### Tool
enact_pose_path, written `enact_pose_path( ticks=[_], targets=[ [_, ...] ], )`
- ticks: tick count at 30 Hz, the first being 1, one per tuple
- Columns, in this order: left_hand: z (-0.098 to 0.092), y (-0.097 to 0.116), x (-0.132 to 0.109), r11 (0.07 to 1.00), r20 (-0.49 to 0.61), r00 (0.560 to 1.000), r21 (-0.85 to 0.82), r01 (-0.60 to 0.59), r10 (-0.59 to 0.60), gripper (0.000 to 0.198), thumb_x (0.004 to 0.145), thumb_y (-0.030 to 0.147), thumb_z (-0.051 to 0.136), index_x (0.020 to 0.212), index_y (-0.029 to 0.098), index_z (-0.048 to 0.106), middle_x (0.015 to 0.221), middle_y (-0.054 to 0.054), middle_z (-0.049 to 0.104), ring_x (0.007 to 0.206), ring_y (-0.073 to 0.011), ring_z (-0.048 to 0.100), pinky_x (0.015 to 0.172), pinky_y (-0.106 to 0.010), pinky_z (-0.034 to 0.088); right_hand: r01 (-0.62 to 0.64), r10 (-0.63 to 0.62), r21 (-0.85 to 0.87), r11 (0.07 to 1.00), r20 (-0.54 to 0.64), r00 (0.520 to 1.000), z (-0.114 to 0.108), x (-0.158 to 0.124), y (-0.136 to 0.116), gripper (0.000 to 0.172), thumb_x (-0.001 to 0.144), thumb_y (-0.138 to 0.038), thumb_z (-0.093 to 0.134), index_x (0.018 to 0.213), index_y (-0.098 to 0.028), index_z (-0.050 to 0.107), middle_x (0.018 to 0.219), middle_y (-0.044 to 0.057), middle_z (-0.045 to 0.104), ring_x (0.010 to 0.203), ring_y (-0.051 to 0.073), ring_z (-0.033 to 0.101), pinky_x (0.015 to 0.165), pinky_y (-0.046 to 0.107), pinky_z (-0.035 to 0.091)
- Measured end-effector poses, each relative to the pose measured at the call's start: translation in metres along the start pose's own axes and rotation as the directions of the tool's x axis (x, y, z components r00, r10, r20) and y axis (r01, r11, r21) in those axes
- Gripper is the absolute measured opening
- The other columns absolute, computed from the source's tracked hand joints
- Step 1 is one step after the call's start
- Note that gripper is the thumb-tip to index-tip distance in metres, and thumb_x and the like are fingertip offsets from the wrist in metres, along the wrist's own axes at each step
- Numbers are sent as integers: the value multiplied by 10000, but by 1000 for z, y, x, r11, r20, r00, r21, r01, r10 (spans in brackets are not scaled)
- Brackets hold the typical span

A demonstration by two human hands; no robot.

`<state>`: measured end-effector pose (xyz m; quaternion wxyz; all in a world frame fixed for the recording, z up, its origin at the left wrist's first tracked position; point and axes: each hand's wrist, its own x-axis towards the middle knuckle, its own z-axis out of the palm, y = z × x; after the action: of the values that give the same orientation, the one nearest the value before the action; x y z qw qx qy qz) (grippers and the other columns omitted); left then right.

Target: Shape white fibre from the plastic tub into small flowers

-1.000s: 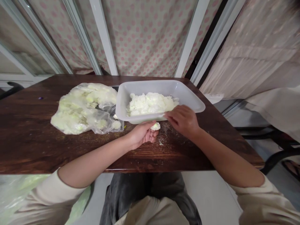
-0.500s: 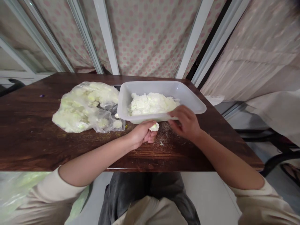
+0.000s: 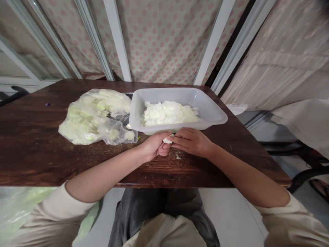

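In front of the tub, my left hand (image 3: 156, 145) is closed around a small white cauliflower floret (image 3: 168, 139). My right hand (image 3: 191, 141) meets it from the right, its fingers bent and pinching at the floret's near side; the thumb is hidden. Just beyond both hands stands a translucent white plastic tub (image 3: 213, 111), partly filled with a heap of small cauliflower pieces (image 3: 169, 113). To the left of the tub lies a clear plastic bag (image 3: 89, 116) bulging with larger florets.
Crumbs (image 3: 178, 157) are scattered on the dark wooden table (image 3: 33, 151) near its front edge. A tiny purple object (image 3: 47, 104) lies at the far left. Behind the table are framed glass panels and a dotted curtain (image 3: 164, 41). A black chair (image 3: 305, 175) stands at the right.
My right hand has moved left and down from the tub's near rim to the floret. My left hand stays in nearly the same place, still holding it.
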<state>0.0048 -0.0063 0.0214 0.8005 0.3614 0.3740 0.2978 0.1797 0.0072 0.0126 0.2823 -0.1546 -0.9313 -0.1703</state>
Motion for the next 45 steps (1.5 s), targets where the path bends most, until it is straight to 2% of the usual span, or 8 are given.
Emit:
enact_pose_path(
  ticks=[4,11,18,23,30,37,42,45],
  targets=[
    [0,-2,-1,996,-13,1000,88,2,-1,291,842,274,394,572,164,394,380,50,321,318,-29,222,350,-163,141,-37,38,48,998,-30,999,-3,1,-2,301,878,-313,456,1104,-134,543,798,67,594,726,155,546,642,293,493],
    [1,-6,-3,970,59,998,239,-44,31,423,850,377,388,484,171,337,361,35,314,312,-37,242,353,-198,147,-78,86,78,994,-104,991,0,0,0,233,840,-118,481,1058,-117,561,781,58,618,702,137,554,631,271,491],
    [-1,-10,-1,934,26,997,349,-75,70,432,856,436,366,531,155,404,356,51,306,320,-32,228,361,-184,169,-127,139,142,982,-83,987,-1,-1,-2,307,818,-366,554,1019,-136,581,836,79,641,745,156,587,631,288,505],
    [-5,-11,3,881,-11,993,463,-98,117,470,860,485,320,521,167,386,340,50,291,310,-42,215,357,-198,158,-174,182,122,977,-64,981,2,1,-3,226,827,-302,557,966,-130,605,831,69,655,731,146,599,627,270,504],
    [-3,-15,2,858,40,990,495,-137,135,609,834,602,254,404,175,313,318,24,286,303,-49,246,376,-231,186,-155,168,110,982,-121,978,-1,0,-3,160,867,-145,460,919,-149,611,791,48,657,693,124,594,603,253,497],
    [-1,-14,3,905,30,992,406,-123,121,566,768,650,367,438,198,277,319,56,226,292,-52,209,371,-246,131,-272,308,181,945,-222,925,-8,1,1,144,865,-117,432,809,-154,560,700,48,594,675,123,573,585,242,479],
    [-1,-13,2,893,-6,994,439,-97,111,575,756,671,352,444,196,263,319,60,220,293,-45,199,375,-240,131,-303,329,137,943,-237,914,-7,-1,5,105,865,-133,429,816,-178,510,685,33,559,662,130,539,586,253,454],
    [-1,-13,2,887,33,993,448,-115,112,581,776,658,329,436,188,288,320,51,246,291,-45,206,373,-241,134,-375,389,101,921,-261,883,-8,-4,8,101,879,-189,415,791,-195,465,671,26,530,649,140,517,586,270,434]
  ],
)
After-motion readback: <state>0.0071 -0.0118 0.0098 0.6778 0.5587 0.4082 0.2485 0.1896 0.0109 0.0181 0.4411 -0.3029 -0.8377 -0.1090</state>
